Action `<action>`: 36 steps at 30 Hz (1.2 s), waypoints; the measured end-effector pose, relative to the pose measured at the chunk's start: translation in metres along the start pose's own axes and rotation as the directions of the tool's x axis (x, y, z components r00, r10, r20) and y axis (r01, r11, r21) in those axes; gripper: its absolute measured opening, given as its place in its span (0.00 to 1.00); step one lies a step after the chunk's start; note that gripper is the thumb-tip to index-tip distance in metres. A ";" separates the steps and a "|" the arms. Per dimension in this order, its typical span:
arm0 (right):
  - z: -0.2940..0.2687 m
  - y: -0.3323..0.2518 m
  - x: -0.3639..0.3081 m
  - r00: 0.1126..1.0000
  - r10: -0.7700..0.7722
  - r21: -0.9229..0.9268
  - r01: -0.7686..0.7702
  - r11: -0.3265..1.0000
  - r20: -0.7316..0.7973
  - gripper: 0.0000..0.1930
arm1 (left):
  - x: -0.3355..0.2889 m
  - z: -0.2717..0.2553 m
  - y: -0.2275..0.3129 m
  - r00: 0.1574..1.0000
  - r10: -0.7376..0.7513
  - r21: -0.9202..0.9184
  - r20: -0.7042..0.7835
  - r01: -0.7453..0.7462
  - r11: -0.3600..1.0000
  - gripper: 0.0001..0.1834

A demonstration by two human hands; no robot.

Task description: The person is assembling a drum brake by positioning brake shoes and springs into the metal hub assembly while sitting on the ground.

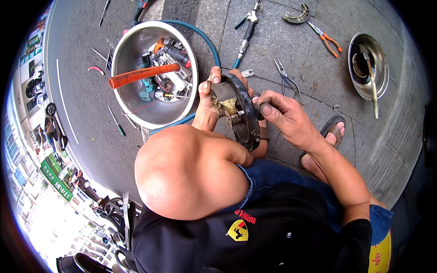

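Observation:
My left hand (207, 101) grips a round, dark brake plate (246, 111) from its far left side, with fingers over the upper rim. A curved brake shoe (223, 92) sits on the plate's left face, and dirty yellowish grease (230, 106) is smeared beside it. On the plate's other face, my right hand (287, 119) pinches a small dark part at the middle between thumb and fingers; the fingers mostly cover it. The plate stands tilted on edge above my bent knee (182, 168). My left forearm is largely hidden behind that knee.
A steel basin (117, 95) of power tools, with an orange-handled hammer (141, 76) across it, stands far left. Pliers (285, 77), orange-handled pliers (325, 39), a loose brake shoe (298, 17) and an air tool (248, 32) lie on paving. A bowl (386, 75) with a brush (372, 86) stands right.

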State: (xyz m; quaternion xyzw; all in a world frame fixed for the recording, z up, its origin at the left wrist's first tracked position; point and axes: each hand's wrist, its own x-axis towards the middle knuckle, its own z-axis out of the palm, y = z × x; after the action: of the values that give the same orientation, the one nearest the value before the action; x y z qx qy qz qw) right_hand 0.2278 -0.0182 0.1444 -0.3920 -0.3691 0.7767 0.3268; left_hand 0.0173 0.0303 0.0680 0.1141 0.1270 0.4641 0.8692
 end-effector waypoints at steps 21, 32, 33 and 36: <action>0.000 -0.007 0.004 0.985 0.173 0.059 -0.174 0.983 0.013 0.21 | -0.001 0.000 -0.001 1.000 -0.006 -0.030 0.028 0.007 1.000 0.16; 0.006 -0.008 0.004 0.994 0.106 0.158 -0.105 0.982 0.007 0.20 | -0.002 -0.004 0.000 0.999 -0.030 -0.049 -0.017 0.029 0.998 0.17; 0.005 -0.008 0.003 0.994 0.105 0.156 -0.104 0.982 0.005 0.20 | -0.002 -0.003 -0.001 0.999 -0.031 -0.050 -0.014 0.030 0.998 0.17; 0.003 -0.005 0.003 0.996 0.089 0.104 -0.089 0.991 0.003 0.20 | -0.002 -0.001 -0.003 0.999 -0.016 -0.061 -0.050 0.013 0.998 0.18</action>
State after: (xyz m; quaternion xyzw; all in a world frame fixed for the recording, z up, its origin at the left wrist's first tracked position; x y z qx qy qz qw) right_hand 0.2246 -0.0143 0.1482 -0.3911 -0.3102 0.8083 0.3120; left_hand 0.0181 0.0274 0.0662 0.0750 0.1356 0.4641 0.8721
